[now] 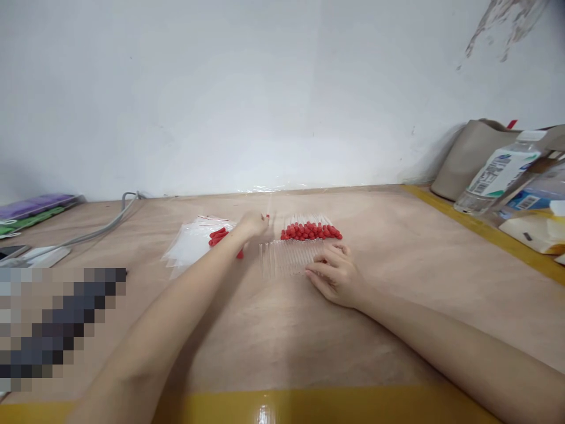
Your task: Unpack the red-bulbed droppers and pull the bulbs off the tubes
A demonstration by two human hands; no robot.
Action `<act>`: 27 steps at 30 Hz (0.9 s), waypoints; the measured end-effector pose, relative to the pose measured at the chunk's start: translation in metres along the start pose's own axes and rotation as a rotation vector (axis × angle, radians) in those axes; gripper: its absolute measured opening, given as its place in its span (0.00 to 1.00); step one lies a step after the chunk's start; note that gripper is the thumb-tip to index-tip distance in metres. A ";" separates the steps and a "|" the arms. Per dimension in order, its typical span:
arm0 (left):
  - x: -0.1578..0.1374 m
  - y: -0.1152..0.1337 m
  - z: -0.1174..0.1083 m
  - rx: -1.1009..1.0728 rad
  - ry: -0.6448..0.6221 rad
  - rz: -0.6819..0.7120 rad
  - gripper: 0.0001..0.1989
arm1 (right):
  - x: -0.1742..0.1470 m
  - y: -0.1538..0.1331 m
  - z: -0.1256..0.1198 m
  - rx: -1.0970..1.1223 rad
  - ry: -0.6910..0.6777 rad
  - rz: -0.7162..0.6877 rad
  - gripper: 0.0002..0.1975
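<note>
My left hand (pixel 255 225) is closed, its fingertips pinching a small red cap (pixel 267 216); whether a tube is attached I cannot tell. A row of clear tubes (pixel 286 258) lies side by side on the table. At the row's right end, my right hand (pixel 338 272) has curled fingers, with thumb and forefinger pinched at the tubes. Behind that row lie several tubes with red caps (pixel 311 231), bunched together. More red caps (pixel 218 237) rest on clear plastic bags (pixel 189 241) left of my left wrist. Another red piece (pixel 239 254) shows just under that wrist.
A white wall (pixel 265 106) rises behind the wooden table (pixel 282 335). At right are a clear bottle (pixel 498 174), a grey-beige container (pixel 463 156) and packets beyond yellow tape (pixel 485 232). A grey cable (pixel 101 227) and purple packs (pixel 37 206) lie at left.
</note>
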State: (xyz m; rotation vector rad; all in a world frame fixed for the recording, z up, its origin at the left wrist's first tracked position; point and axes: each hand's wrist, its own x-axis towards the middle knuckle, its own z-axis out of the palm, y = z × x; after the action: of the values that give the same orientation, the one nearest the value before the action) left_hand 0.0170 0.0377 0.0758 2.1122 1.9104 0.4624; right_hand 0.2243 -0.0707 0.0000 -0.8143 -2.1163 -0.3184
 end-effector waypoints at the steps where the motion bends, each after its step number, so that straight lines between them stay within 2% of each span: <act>1: -0.005 -0.004 -0.004 -0.007 0.040 0.026 0.11 | -0.001 0.002 -0.002 -0.007 0.032 0.030 0.05; 4: -0.030 -0.020 -0.006 -0.048 0.183 0.166 0.09 | -0.004 0.007 -0.007 -0.028 0.136 0.115 0.12; 6: -0.051 -0.032 0.001 -0.128 0.321 0.370 0.09 | -0.002 0.009 -0.010 -0.035 0.160 0.130 0.21; 9: -0.079 -0.049 0.022 -0.168 0.447 0.586 0.10 | 0.004 0.010 -0.011 -0.039 0.089 0.043 0.29; 12: -0.093 -0.058 0.041 -0.132 0.477 0.755 0.08 | 0.012 0.009 -0.005 -0.050 -0.048 -0.064 0.29; 16: -0.094 -0.054 0.049 -0.095 0.478 0.836 0.08 | 0.017 0.011 0.009 -0.056 -0.147 -0.097 0.23; 21: -0.096 -0.042 0.048 -0.083 0.467 0.888 0.08 | 0.015 0.012 0.018 -0.026 -0.116 -0.123 0.12; 25: -0.095 -0.036 0.050 -0.054 0.435 0.882 0.14 | 0.013 0.009 0.019 0.025 -0.095 -0.149 0.11; 27: -0.094 -0.035 0.051 -0.039 0.426 0.917 0.12 | 0.013 0.008 0.019 0.047 -0.090 -0.160 0.11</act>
State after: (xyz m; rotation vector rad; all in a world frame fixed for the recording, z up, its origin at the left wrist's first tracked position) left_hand -0.0028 -0.0507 0.0090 2.9408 0.9226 1.1763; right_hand 0.2119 -0.0495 -0.0020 -0.6446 -2.2705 -0.3197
